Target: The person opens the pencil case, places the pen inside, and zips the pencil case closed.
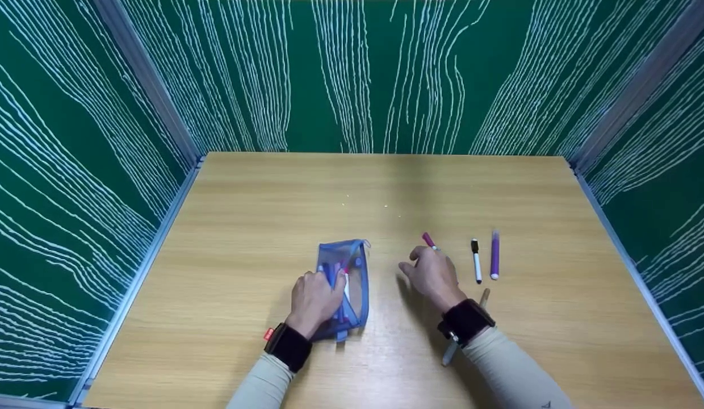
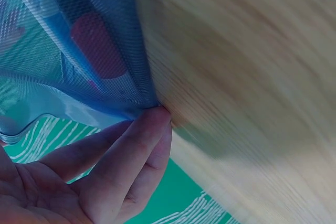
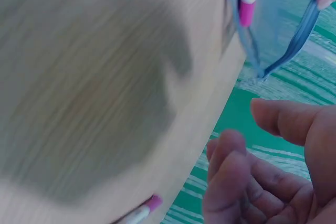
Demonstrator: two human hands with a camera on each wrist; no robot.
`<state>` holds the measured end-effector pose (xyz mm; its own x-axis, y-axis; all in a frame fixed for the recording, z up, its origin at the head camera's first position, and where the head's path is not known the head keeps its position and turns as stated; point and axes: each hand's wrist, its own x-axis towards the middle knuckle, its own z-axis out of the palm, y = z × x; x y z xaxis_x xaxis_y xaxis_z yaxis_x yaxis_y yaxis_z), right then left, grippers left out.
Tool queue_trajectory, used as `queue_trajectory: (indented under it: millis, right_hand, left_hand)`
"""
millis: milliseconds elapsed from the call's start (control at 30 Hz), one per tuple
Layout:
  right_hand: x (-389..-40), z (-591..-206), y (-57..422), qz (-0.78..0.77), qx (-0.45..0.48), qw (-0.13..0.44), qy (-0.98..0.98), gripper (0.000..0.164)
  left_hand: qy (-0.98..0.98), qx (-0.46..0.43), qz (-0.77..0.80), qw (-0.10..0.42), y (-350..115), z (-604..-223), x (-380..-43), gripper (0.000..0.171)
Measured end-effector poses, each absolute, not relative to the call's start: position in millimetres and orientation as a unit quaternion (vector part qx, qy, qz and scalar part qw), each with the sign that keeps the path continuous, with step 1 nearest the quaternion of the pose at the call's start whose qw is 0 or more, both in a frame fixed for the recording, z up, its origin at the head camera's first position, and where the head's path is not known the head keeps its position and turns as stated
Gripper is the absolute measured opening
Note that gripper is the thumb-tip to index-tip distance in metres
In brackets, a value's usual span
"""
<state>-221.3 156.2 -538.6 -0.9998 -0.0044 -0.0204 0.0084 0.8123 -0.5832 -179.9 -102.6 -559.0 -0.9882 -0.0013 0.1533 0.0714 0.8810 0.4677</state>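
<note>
The pouch (image 2: 73, 51) held in the left grip (image 1: 317, 298) looks like translucent blue mesh, finely woven, its edging (image 3: 302, 32) smooth. Beneath it, the bench (image 1: 272, 193) shows smooth wood grain with a soft sheen. Just beyond the right grip (image 1: 434, 275), the pink-capped marker (image 1: 427, 239) looks like smooth plastic, as does the purple marker (image 1: 495, 255). Behind the left grip come a matt black wristband (image 1: 288, 347) and soft cloth sleeve (image 1: 264, 380).

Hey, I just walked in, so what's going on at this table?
A person's left hand is holding a blue mesh pouch with several pens inside. The right hand is empty, its thumb and fingers apart, near a pink-capped pen on the table. A black-capped marker and a purple marker lie farther right, and another pen lies beneath the right wrist. Those four are outside the pouch.
</note>
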Motion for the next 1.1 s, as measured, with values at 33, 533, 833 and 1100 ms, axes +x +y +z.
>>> queue_trajectory:
  millis: [33,533,833,1100]
  right_hand:
    - [-222.9,-537.9,160.2,-0.3,0.003,0.011,0.954,0.038]
    - [-241.3,-551.2,201.9,-0.21,-0.001,-0.07,0.975,0.019]
    - [-242.5,-556.2,206.2,-0.184,0.004,-0.074,0.98,0.022]
    - [-243.2,-556.9,205.7,-0.188,0.011,-0.054,0.981,0.017]
  left_hand:
    - [-0.967,-0.018,-0.243,0.073,-102.4,-558.2,-179.9,0.055]
    - [-0.968,-0.01,-0.244,0.051,-101.4,-554.2,-178.7,0.056]
    - [-0.969,-0.013,-0.238,0.06,-102.0,-555.4,-178.0,0.057]
    - [-0.968,-0.016,-0.245,0.059,-102.6,-554.7,-178.4,0.055]
